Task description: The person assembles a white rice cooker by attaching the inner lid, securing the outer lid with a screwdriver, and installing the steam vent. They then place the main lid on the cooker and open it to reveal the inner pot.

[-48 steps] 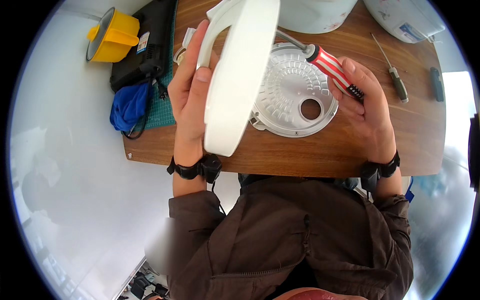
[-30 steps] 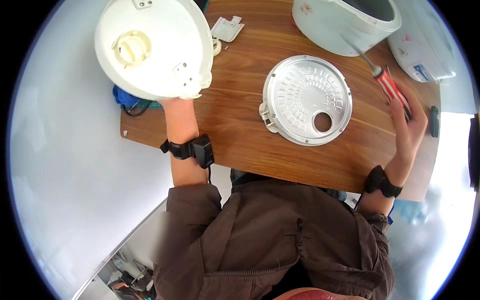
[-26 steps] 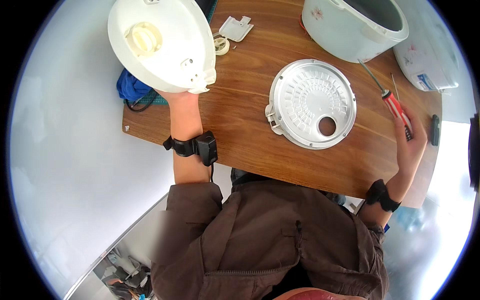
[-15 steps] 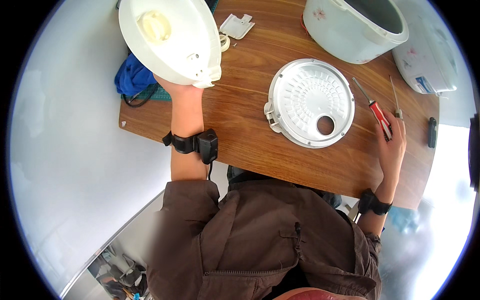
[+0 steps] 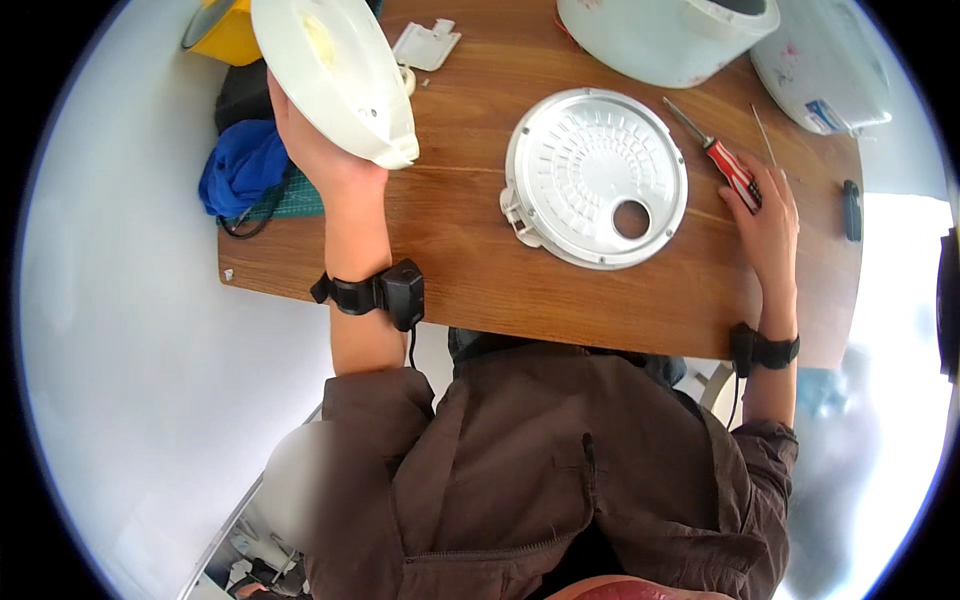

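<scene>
My left hand (image 5: pixel 330 150) is raised at the left and grips a white plastic lid shell (image 5: pixel 345 100) from beneath. The shell is tilted, its hollow inside showing a round cream part. Most of my left fingers are hidden behind it. At the right, my right hand (image 5: pixel 770 215) closes its thumb and fingers about the red-and-black handle of a screwdriver (image 5: pixel 733 172), whose shaft points away to the far left. Between my hands lies a round silvery inner lid (image 5: pixel 600 180) with a dimpled middle, one round hole and a hinge-like bracket on its left edge.
A pale rice cooker body (image 5: pixel 670 40) stands at the back, with another pale flowered appliance (image 5: pixel 815 70) to its right. A thin rod-like tool (image 5: pixel 762 133) lies by my right hand. A small white cover (image 5: pixel 427 45), a blue cloth (image 5: pixel 243 170) and a black object (image 5: pixel 851 210) are on the table.
The view has shifted, so the table things sit higher and further left. The shell is tipped more steeply, and a yellow container shows at the far left. My right hand stays at the screwdriver.
</scene>
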{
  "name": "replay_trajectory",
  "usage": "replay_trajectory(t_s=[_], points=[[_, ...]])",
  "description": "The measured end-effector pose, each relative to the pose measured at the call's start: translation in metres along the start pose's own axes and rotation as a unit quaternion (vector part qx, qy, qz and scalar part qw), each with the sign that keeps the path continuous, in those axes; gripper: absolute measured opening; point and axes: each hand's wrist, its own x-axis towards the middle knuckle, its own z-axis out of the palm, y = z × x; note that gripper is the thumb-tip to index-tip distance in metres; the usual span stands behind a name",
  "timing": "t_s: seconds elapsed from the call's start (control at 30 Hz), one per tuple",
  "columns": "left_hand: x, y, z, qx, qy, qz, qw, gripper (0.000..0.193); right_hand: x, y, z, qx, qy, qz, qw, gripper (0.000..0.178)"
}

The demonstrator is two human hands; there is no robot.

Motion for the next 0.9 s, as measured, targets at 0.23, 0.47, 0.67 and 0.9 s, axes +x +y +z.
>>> replay_trajectory(t_s=[0.23, 0.47, 0.67, 0.9], points=[[-0.008, -0.001, -0.003, -0.041, 0.003, -0.069, 0.997, 0.038, -0.01, -0.025, -0.007, -0.05, 0.051, -0.039, 0.997, 0.049], [-0.017, -0.001, 0.005, 0.011, -0.02, -0.108, 0.994, 0.041, -0.023, -0.076, -0.016, 0.056, -0.088, -0.222, 0.969, 0.069], [-0.03, -0.001, -0.009, -0.183, -0.029, -0.234, 0.955, 0.05, -0.017, -0.093, -0.014, 0.061, -0.183, -0.26, 0.946, 0.075], [-0.029, -0.014, -0.019, -0.205, -0.091, -0.229, 0.947, 0.058, -0.02, -0.088, -0.011, 0.079, -0.184, -0.262, 0.944, 0.067]])
